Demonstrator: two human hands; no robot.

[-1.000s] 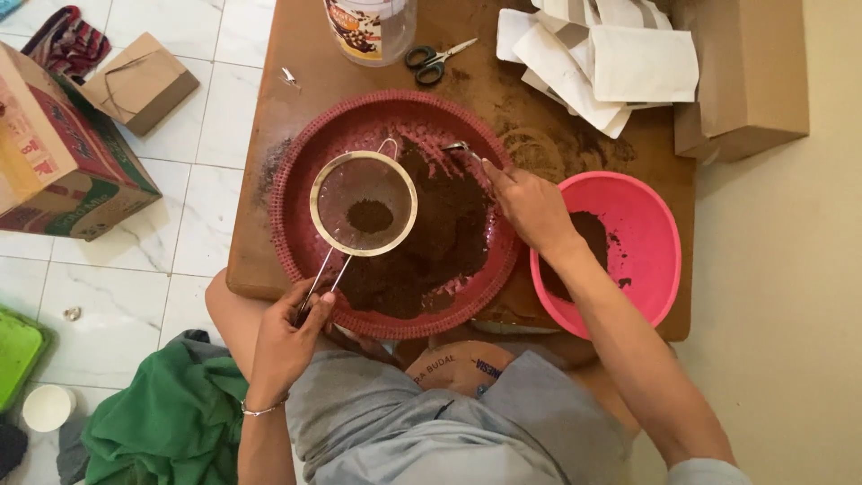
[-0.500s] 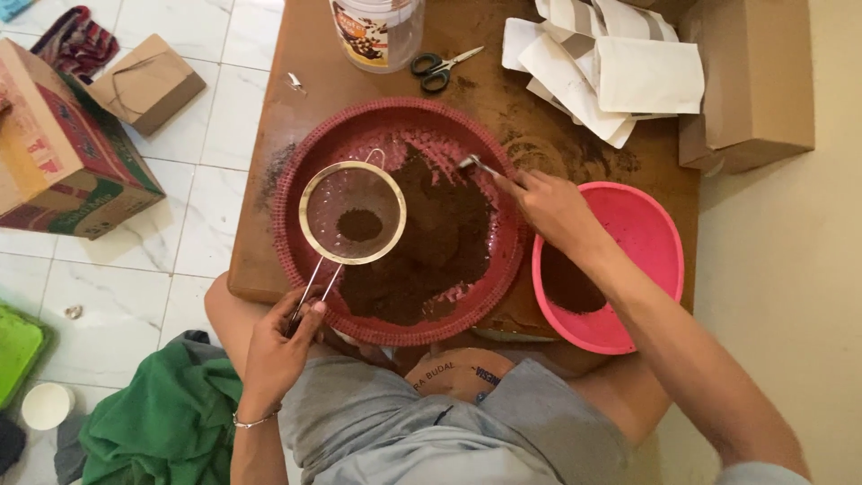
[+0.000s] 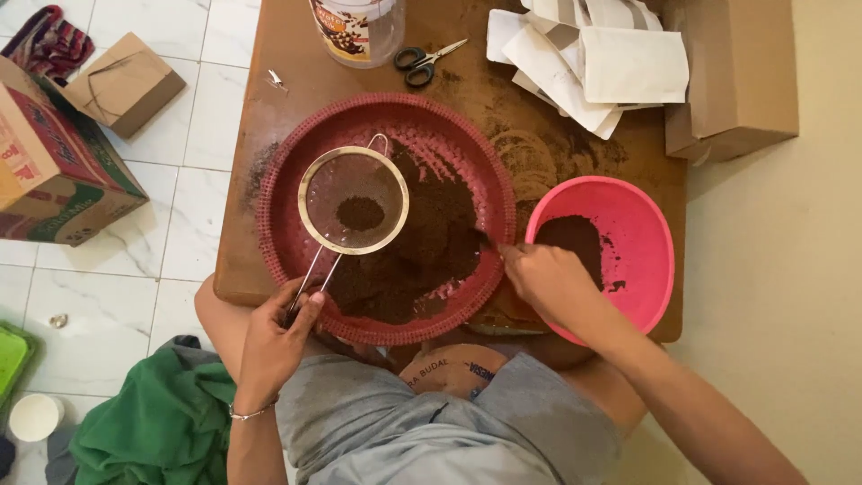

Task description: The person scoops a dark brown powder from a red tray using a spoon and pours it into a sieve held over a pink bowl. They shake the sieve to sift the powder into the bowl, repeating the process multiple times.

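Note:
My left hand grips the wire handle of a round metal sieve, held over a red woven tray. A small clump of dark brown powder lies in the sieve's mesh. More brown powder is heaped on the tray. My right hand is closed on a small spoon whose tip touches the powder at the tray's right edge. Just right of it stands a pink plastic bowl with brown powder inside.
All of this rests on a low wooden table. At its far side are a plastic jar, scissors, white paper pouches and a cardboard box. Boxes and green cloth lie on the tiled floor.
My right hand has come down from the tray's upper right rim to its lower right edge beside the pink bowl. The sieve has stayed over the tray.

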